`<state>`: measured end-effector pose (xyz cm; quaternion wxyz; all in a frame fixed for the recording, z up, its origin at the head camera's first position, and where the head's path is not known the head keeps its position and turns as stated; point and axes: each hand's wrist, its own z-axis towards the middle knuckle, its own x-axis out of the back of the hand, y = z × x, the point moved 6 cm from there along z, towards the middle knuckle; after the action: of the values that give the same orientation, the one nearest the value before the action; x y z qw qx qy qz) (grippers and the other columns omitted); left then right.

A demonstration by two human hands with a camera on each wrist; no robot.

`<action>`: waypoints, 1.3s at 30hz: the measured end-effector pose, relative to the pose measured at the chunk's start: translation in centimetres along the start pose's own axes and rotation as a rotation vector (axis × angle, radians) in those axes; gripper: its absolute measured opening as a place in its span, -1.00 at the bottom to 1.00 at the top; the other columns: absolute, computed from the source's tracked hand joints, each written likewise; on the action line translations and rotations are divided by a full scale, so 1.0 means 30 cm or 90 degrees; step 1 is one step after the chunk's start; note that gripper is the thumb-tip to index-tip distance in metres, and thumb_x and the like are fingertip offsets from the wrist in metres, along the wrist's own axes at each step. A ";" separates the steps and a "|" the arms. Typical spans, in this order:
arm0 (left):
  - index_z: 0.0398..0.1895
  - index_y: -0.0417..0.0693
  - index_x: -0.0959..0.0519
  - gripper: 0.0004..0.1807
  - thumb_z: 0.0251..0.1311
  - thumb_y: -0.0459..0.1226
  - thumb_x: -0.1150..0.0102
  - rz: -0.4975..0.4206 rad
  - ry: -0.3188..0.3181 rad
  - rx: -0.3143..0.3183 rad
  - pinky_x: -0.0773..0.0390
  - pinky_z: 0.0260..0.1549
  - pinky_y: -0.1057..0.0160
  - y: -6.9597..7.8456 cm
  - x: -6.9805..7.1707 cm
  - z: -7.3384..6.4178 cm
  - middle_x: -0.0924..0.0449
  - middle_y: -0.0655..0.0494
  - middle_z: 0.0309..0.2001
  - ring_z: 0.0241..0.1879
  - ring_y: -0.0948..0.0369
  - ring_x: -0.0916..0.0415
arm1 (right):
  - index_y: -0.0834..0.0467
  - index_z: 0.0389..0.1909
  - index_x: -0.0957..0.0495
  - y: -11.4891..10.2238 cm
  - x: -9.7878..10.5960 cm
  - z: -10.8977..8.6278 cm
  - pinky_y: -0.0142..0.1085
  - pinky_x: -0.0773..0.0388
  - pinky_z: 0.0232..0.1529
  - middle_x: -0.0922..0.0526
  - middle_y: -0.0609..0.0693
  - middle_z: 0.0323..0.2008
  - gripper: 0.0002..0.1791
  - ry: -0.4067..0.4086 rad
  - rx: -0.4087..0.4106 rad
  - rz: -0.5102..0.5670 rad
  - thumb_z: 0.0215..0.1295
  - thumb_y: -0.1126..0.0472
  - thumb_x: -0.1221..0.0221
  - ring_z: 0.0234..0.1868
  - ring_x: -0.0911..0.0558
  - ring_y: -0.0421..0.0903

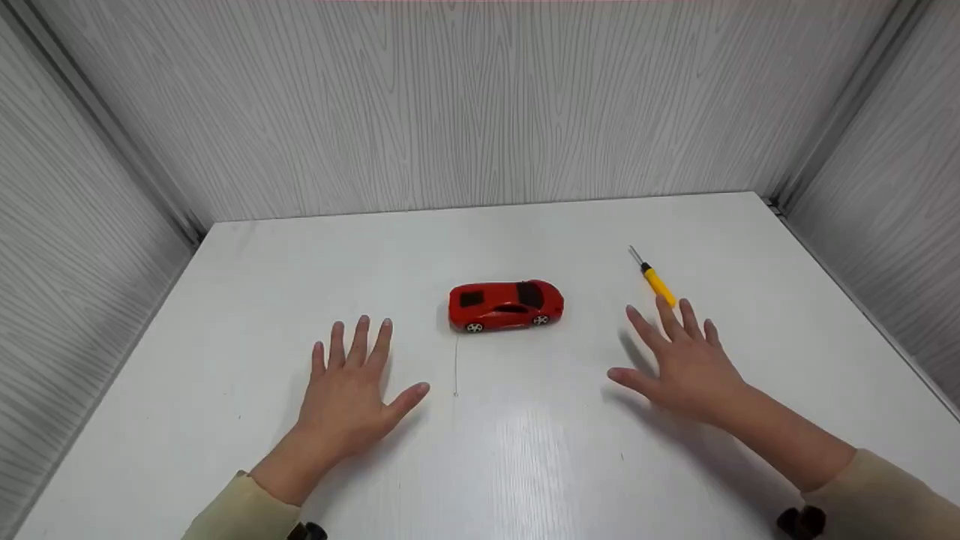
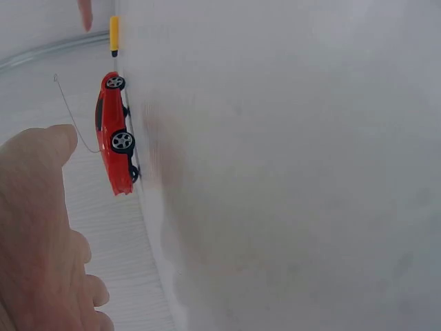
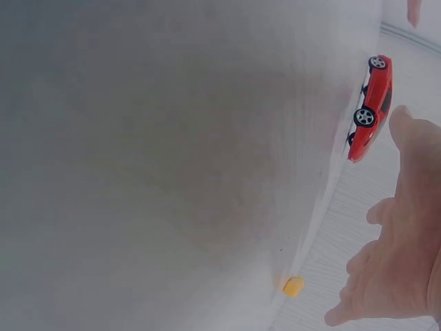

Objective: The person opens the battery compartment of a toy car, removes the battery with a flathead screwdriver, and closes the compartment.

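A red toy car [image 1: 504, 306] with a dark windshield stands on its wheels mid-table, its front toward the right. A thin wire [image 1: 455, 366] runs from its rear side toward me; the left wrist view shows that wire [image 2: 71, 110] curving up from the car [image 2: 114, 131]. My left hand [image 1: 343, 401] hovers over the table left of the car, fingers spread and holding nothing. Right of the car, my right hand [image 1: 691, 371] is also spread and empty. Just beyond its fingertips lies a screwdriver [image 1: 658, 285] with a yellow handle, its shaft pointing away from me.
The white table [image 1: 510, 465] ends at a grey wood-grain back panel [image 1: 480, 105]. Similar panels close off the left side [image 1: 67, 225] and the right side [image 1: 892, 202]. Both forearms wear beige sleeves, with dark objects at the cuffs.
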<state>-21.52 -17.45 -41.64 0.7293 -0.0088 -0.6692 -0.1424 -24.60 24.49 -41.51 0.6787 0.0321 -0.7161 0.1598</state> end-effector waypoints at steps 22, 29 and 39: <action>0.74 -0.07 0.00 0.09 0.40 0.41 0.03 0.027 -0.012 -0.027 0.22 0.53 -0.41 0.044 0.028 0.074 0.10 -0.23 0.70 0.65 -0.34 0.30 | 0.02 0.73 -0.06 -0.042 0.026 0.059 0.51 0.10 0.47 0.09 0.30 0.69 0.13 0.029 0.058 -0.002 0.37 -0.64 0.07 0.65 0.08 0.40; 0.75 -0.05 0.02 0.06 0.42 0.37 0.04 0.052 -0.010 -0.058 0.21 0.55 -0.37 0.074 0.038 0.137 0.10 -0.18 0.71 0.66 -0.31 0.28 | -0.05 0.74 -0.03 -0.078 0.026 0.113 0.43 0.13 0.52 0.13 0.19 0.72 0.09 0.025 0.092 0.036 0.39 -0.58 -0.03 0.69 0.18 0.28; 0.75 0.02 0.03 -0.02 0.48 0.31 0.05 0.054 -0.025 -0.094 0.21 0.57 -0.33 0.083 0.026 0.205 0.11 -0.10 0.72 0.66 -0.28 0.25 | -0.07 0.74 0.00 -0.134 -0.003 0.187 0.29 0.08 0.58 0.13 0.08 0.73 0.08 0.006 0.142 0.048 0.39 -0.54 -0.08 0.70 0.12 0.19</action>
<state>-26.91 -13.95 -39.80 0.7188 -0.0938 -0.6699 -0.1603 -28.92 19.14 -41.01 0.6678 0.0798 -0.6915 0.2636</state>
